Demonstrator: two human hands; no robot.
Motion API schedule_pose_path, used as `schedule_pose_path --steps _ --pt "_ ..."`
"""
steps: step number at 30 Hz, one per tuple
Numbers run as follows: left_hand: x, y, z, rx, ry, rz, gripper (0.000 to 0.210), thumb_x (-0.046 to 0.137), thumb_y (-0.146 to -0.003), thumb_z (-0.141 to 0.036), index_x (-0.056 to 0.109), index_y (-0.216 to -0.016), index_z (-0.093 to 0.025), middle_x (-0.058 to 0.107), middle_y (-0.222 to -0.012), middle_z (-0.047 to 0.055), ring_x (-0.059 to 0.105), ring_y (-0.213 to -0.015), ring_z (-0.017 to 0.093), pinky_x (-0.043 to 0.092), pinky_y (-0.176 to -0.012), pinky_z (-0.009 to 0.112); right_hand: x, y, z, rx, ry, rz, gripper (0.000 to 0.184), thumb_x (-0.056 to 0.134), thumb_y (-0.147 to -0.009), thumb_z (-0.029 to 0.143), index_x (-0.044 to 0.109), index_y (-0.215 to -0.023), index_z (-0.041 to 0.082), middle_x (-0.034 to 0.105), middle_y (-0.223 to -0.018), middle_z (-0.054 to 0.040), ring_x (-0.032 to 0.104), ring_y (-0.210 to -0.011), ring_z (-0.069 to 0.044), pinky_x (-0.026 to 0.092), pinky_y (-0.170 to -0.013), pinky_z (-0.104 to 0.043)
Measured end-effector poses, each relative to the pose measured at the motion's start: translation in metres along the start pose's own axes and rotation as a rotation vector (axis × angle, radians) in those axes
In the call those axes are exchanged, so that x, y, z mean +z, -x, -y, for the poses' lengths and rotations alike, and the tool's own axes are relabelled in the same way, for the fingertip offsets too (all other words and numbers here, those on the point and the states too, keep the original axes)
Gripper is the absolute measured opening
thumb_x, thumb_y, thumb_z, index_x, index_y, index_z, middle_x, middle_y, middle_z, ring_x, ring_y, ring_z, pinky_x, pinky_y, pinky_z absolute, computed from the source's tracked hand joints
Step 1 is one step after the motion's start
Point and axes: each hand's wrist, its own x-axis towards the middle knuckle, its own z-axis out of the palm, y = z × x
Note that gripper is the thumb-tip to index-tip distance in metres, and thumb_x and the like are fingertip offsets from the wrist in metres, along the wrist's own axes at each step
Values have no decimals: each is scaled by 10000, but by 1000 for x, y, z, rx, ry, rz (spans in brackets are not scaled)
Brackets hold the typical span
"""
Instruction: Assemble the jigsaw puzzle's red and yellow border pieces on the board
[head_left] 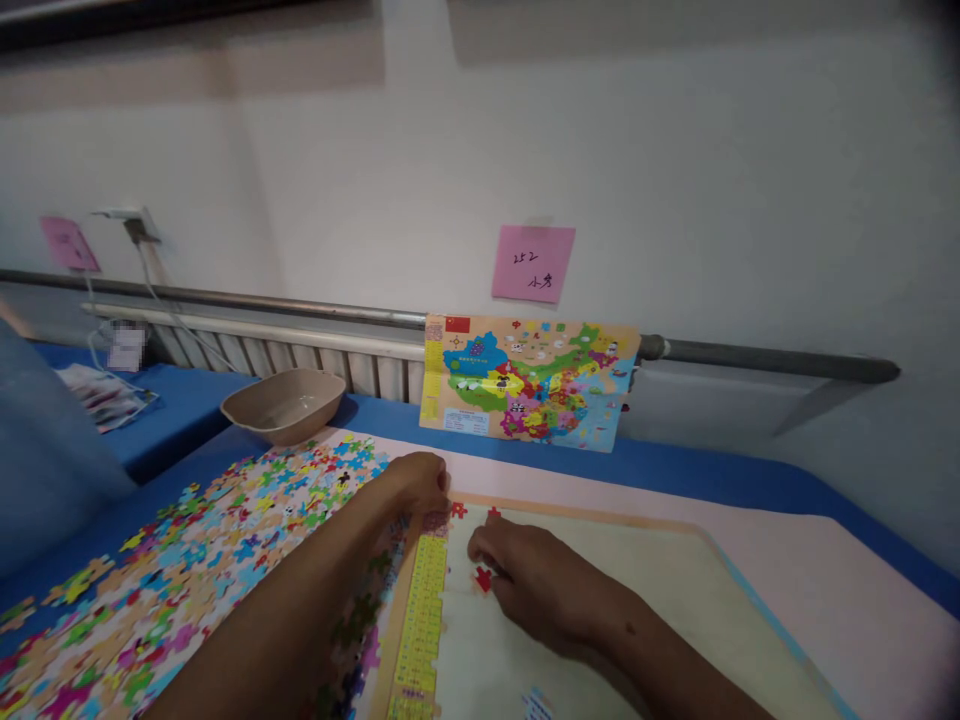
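Observation:
My right hand (517,567) is over the upper left of a jigsaw board (585,595), its fingers closed in a pinch at a red puzzle piece (484,579). Just beyond its knuckles lies a second red piece (494,513). My left hand (421,480) rests at the board's far left corner with curled fingers; whatever is under the fingertips is hidden. Beside those fingertips a red piece (459,510) sits along the top border. A strip of joined yellow pieces (421,600) runs down the board's left side. Near the bottom lies a blue-and-white piece (535,704).
Many loose puzzle pieces (247,540) spread across the left of the table. A beige basin (289,405) stands behind them. A colourful map picture (529,385) leans against the wall pipe (765,360), below a pink note (534,264). Someone's blue-clad side (45,460) shows at far left.

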Motion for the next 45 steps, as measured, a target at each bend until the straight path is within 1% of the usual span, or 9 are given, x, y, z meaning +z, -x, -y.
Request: schedule_pose_path --steps 3,5,8,13,19,23,28,32,45 --pt "-3 2 -2 0 2 7 197 692 -635 -297 727 -817 -230 775 -853 61 700 -785 267 422 -585 321 2 2 -3 59 -28 -62 114 614 -824 188 564 -919 226 652 -950 -16 522 -756 -161 260 -640 -284" --pt "-5 5 -4 -2 1 14 185 695 -647 -290 730 -817 -227 776 -861 68 704 -799 272 426 -590 323 3 3 -2 60 -31 -42 110 644 -821 234 568 -899 226 653 -934 -15 518 -742 -162 249 -634 -289" --pt "-7 7 -6 -4 -2 20 170 697 -654 -284 733 -809 -225 774 -852 73 705 -801 276 426 -588 323 6 1 1 41 -18 -23 85 631 -819 212 580 -886 225 656 -926 -18 524 -750 -167 251 -641 -290" --pt "-3 3 -2 3 -6 10 176 695 -637 -286 735 -799 -228 773 -842 66 702 -785 266 427 -585 312 10 -5 3 55 21 -47 63 591 -833 172 583 -877 216 655 -941 -34 536 -765 -172 254 -642 -291" --pt "3 -3 4 15 -4 -11 195 675 -613 -296 731 -792 -242 772 -829 52 700 -761 259 421 -571 314 19 -14 -2 86 33 -105 108 531 -869 127 592 -896 212 655 -959 -46 585 -824 -194 277 -667 -289" --pt "2 -2 2 20 -6 -13 212 675 -599 -300 738 -791 -234 777 -853 68 703 -781 271 420 -573 321 21 -18 -5 100 17 -134 109 522 -911 138 596 -907 217 657 -977 -47 607 -876 -202 295 -691 -286" --pt "1 0 0 19 3 -11 205 698 -598 -328 739 -776 -235 778 -837 64 705 -795 271 417 -580 324 22 -20 -3 193 -24 -176 31 617 -912 223 588 -919 217 678 -973 -45 588 -812 -186 275 -652 -282" --pt "0 1 -1 12 4 -3 206 691 -601 -312 745 -785 -239 783 -844 65 711 -804 274 419 -585 331 22 -24 -1 222 11 -175 40 591 -914 207 589 -874 212 697 -938 -48 599 -809 -193 257 -642 -291" --pt "-1 1 -2 0 -11 0 224 712 -609 -313 759 -814 -236 784 -873 77 710 -812 281 489 -638 328 26 -34 -3 200 66 -181 37 576 -923 191 604 -946 197 716 -942 -73 648 -869 -234 274 -672 -304"
